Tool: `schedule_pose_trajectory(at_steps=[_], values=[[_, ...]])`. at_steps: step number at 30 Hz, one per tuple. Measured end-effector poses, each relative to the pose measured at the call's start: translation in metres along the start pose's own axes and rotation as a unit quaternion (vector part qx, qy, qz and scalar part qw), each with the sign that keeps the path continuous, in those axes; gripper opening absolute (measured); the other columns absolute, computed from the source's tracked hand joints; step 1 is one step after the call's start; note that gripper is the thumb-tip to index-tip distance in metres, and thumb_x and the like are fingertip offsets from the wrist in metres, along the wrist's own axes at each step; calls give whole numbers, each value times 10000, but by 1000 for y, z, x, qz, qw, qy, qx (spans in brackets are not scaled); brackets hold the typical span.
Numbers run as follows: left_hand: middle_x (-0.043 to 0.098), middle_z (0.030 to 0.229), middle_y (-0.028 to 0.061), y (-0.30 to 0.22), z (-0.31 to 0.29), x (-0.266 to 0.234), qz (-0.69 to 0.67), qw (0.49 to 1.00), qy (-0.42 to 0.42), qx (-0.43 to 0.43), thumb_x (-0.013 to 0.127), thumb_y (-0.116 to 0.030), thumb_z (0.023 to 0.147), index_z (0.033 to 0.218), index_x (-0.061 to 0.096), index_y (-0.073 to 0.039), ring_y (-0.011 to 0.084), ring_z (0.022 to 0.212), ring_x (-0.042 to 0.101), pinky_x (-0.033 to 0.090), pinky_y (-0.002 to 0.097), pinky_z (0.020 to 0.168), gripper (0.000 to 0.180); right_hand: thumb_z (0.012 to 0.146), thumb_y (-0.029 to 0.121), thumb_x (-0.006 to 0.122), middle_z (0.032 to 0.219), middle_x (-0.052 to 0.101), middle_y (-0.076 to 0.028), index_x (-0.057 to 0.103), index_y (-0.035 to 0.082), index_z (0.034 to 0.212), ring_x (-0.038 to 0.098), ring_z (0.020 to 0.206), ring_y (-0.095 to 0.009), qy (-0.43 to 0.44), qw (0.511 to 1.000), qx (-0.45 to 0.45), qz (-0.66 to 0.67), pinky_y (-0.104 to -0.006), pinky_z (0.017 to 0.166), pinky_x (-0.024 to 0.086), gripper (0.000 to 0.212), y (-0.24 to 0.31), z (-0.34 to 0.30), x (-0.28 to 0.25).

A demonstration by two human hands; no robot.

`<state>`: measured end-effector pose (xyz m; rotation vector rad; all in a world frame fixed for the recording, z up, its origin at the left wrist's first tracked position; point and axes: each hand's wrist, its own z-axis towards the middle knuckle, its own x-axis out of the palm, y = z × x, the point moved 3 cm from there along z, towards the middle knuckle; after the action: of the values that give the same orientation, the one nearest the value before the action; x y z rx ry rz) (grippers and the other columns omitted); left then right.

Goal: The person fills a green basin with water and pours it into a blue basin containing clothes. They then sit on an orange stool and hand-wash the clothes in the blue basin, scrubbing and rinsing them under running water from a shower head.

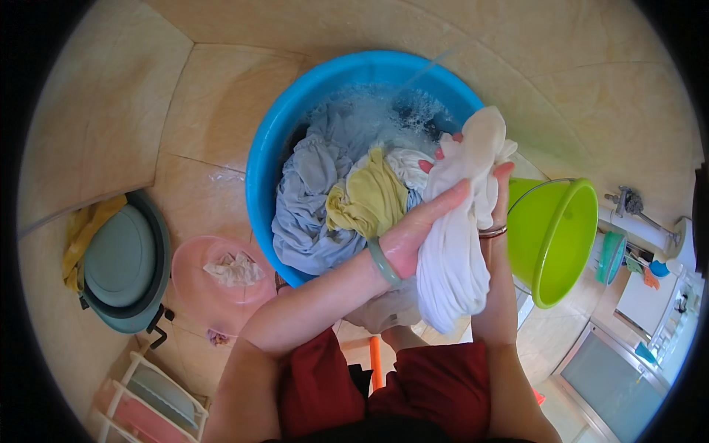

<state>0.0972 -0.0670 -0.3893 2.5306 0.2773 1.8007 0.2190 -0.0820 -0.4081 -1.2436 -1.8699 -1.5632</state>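
A bunched white cloth (pixel 454 251) is gripped in both my hands, above the right side of a blue basin (pixel 262 148). It hangs down in long folds toward my lap, and its upper end sticks up past my fingers. My left hand (pixel 419 232), with a pale green bangle at the wrist, is closed on the cloth from the left. My right hand (pixel 500 193), wearing a dark bracelet, holds it from the right, partly hidden behind it. In the basin lie light blue laundry (pixel 314 199), a yellow cloth (pixel 373 192) and more white fabric, with foamy water at the far side.
A thin stream of water (pixel 425 70) runs into the basin. To the right stands a lime green bucket (pixel 550 244). A pink basin (pixel 221 299) with a small pale cloth and a grey-green lidded bin (pixel 122 255) are at left. A wall tap (pixel 628 199) is far right.
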Motion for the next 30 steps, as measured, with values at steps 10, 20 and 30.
schedule_pose_trajectory(at_steps=[10,20,30], values=[[536,1213,103,-6,3,-1,413,814,-136,386,792,-138,733,1408,300,-23,198,1152,520,415,331,984,843,755,22,649,1075,612,-103,511,21,1215,608,960,-180,-103,925,-1,-366,-303,850,503,480,22,11,23],[580,1138,123,-23,-12,1,286,937,-101,173,641,-197,842,1300,444,-49,198,924,626,532,331,765,520,726,428,792,1496,309,-152,207,91,1503,401,1316,-245,116,973,-18,-199,-357,1058,357,1029,11,16,24],[584,1033,101,-14,-16,1,-18,996,65,-58,442,-432,940,1264,463,-64,204,694,614,547,372,551,491,686,650,718,1506,234,-216,348,176,1441,316,1313,-512,196,980,11,-46,-643,982,381,966,-4,26,28]])
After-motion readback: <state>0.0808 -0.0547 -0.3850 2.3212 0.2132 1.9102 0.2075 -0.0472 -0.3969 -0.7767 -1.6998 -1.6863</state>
